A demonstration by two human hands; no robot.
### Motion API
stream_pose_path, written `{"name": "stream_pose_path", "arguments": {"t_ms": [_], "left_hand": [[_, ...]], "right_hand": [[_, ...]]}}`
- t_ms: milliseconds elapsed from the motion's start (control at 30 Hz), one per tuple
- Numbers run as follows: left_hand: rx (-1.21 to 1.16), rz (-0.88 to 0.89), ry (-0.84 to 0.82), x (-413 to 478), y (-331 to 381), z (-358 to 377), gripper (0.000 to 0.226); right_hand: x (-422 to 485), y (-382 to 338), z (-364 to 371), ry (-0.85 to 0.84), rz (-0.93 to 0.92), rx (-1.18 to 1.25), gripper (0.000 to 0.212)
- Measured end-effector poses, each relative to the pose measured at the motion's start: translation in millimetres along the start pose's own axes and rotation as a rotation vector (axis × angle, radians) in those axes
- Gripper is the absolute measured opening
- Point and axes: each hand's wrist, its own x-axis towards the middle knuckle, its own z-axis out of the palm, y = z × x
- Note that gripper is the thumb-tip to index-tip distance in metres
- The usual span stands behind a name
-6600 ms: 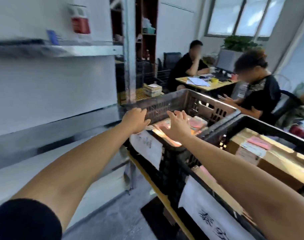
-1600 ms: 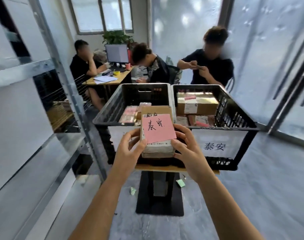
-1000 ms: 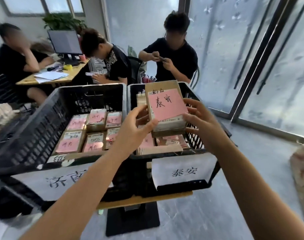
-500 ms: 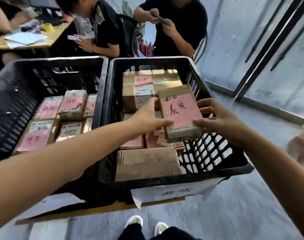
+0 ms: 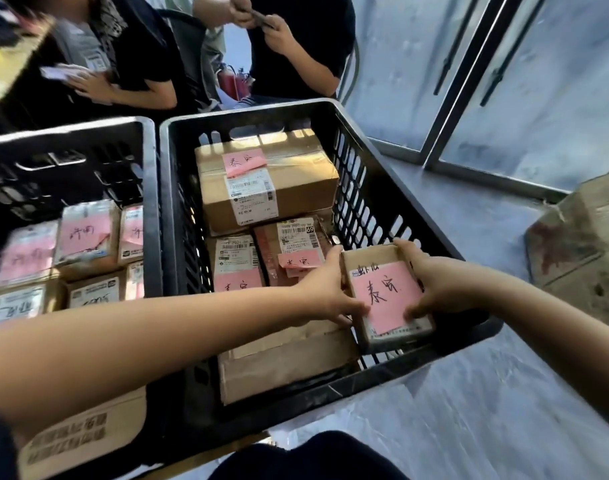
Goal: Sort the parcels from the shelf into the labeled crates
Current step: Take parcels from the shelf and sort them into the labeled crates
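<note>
Now — parcel: long axis pointing away, in near-right corner of right crate.
Hands: left hand, right hand — pinching its sides.

Lit brightly by daylight through glass doors at upper right; soft shadows inside the right crate; blurred leftward, bent at the edges.

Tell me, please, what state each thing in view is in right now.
Right crate: open-topped, partly filled with parcels.
Small parcel: held from both sides, low in that crate's near right corner, pink note facing up.
Left hand: grips the parcel's left edge.
Right hand: grips its right edge.
Left crate: open-topped, holding pink-noted parcels.
Large box: taped shut, lying on other parcels at the back.
</note>
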Motion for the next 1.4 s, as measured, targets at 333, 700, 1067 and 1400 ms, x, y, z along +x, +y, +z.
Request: {"name": "stream_pose_path", "arguments": {"t_ms": [333, 700, 1067, 1400], "left_hand": [[0.197, -0.052, 0.021, 14, -8, 1, 0.057], [0.467, -0.054, 0.012, 32, 1, 2, 0.042], [0.612, 0.115, 0.084, 40, 1, -13, 0.047], [0.744, 0.237, 0.042, 38, 4, -18, 0.049]], "right_hand": [[16, -15, 11, -0.141, 0.088, -0.126, 0.123], [34, -14, 12, -0.153, 0.085, -0.148, 0.109], [35, -10, 12, 0.025, -0.031, -0.07, 0.057], [48, -10, 11, -0.004, -0.077, -0.094, 0.052]]}}
